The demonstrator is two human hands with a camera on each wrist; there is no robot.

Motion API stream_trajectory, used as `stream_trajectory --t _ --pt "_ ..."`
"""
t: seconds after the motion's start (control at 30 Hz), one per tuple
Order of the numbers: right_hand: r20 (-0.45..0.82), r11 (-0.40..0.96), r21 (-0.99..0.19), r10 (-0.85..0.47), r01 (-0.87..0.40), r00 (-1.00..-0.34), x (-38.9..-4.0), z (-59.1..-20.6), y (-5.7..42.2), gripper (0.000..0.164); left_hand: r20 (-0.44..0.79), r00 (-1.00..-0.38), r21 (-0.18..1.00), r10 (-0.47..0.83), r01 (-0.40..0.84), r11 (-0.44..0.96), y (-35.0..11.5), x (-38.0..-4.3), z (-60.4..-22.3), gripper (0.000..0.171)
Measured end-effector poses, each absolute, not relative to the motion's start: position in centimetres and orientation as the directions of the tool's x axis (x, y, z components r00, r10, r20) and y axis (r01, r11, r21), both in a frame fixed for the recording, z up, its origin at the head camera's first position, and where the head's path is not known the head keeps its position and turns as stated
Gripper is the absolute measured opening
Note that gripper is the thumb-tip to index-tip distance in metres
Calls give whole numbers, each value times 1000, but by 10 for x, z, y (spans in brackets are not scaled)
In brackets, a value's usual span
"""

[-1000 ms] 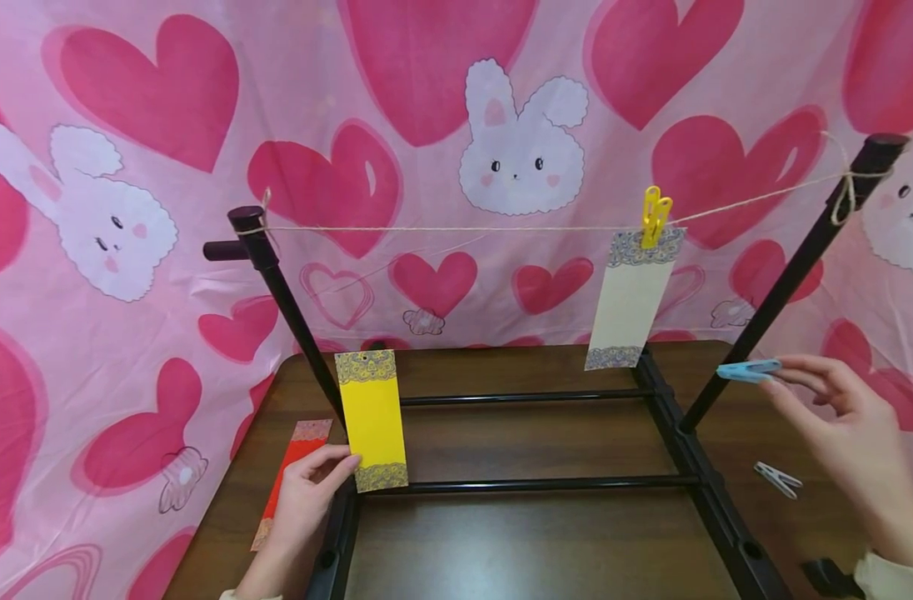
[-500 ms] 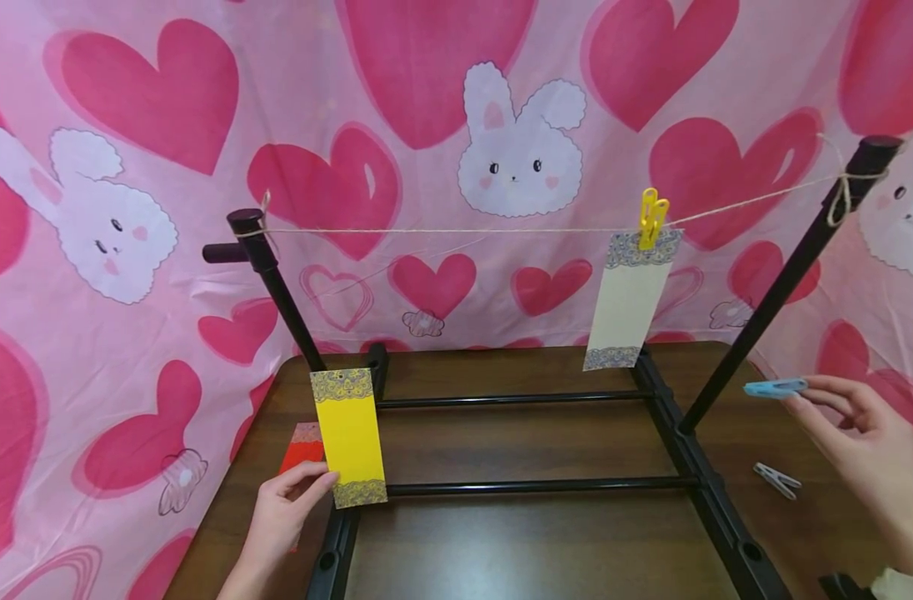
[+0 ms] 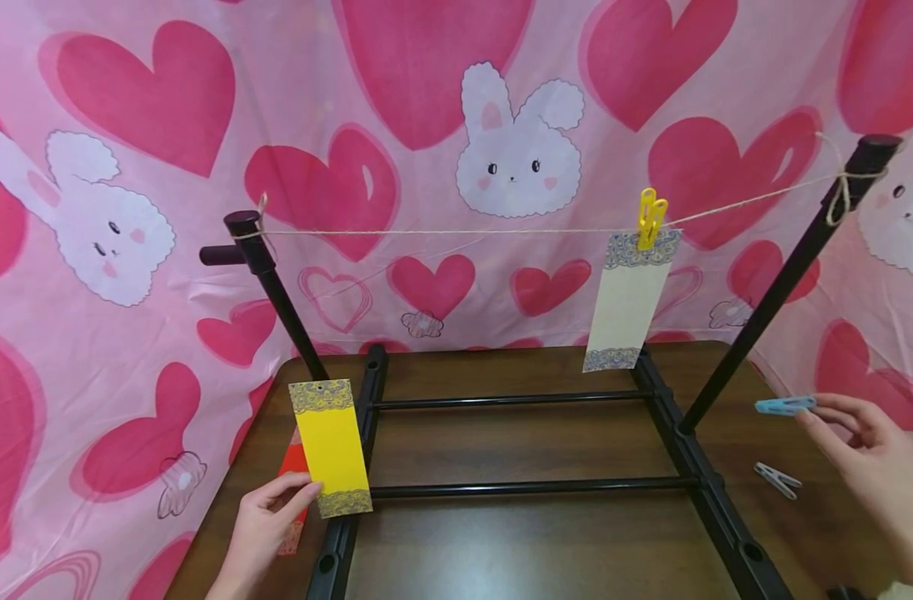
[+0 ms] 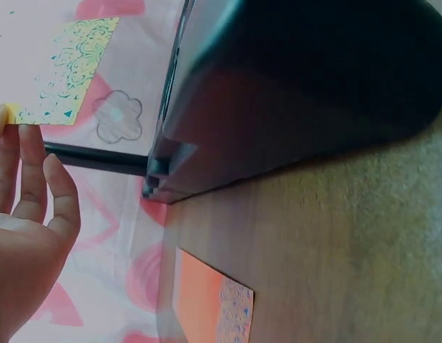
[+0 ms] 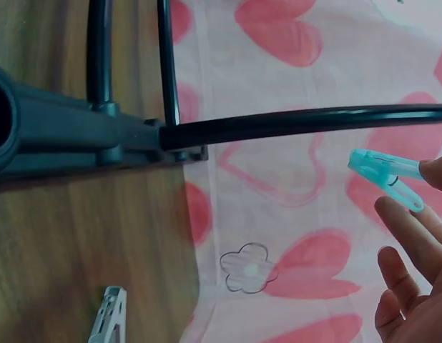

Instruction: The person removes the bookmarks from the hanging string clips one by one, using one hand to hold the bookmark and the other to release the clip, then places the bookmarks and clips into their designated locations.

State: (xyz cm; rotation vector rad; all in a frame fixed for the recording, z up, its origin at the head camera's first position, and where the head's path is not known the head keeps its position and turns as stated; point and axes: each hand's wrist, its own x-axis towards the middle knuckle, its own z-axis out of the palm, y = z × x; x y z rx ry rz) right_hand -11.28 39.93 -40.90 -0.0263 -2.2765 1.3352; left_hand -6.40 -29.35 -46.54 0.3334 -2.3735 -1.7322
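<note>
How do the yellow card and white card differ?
Support: the left hand pinches the yellow card; the white card hangs at the string under a yellow clothespin.
Bands: the yellow card's are olive-gold, the white card's blue-grey.
Lean, head view: the yellow card's top tips left, the white card's right.
Shared: rectangular, patterned bands at both ends.

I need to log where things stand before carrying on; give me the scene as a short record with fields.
Left hand: pinches the yellow card near its lower left edge
Right hand: pinches the blue clothespin
On the string: white card, held by a yellow clothespin, toward the right post
On the table: red card, partly hidden in the head view; pale clothespin, right of the black frame
Yellow card: below the string, not clipped
</note>
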Motion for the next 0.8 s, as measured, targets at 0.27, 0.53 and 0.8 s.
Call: stream_trajectory --t 0.27,0.53,0.8 --pt "404 612 -777 306 -147 -862 -107 -423 406 49 -4 -940 951 -341 -108 288 -302 -59 -466 27" --pt "374 602 -790 327 -114 -868 -106 -434 413 48 -27 -938 959 -346 -121 255 -316 -55 -472 26" --pt "389 590 -794 306 -147 -869 -108 -442 420 45 -5 -941 980 -338 -71 184 -328 -53 -481 19"
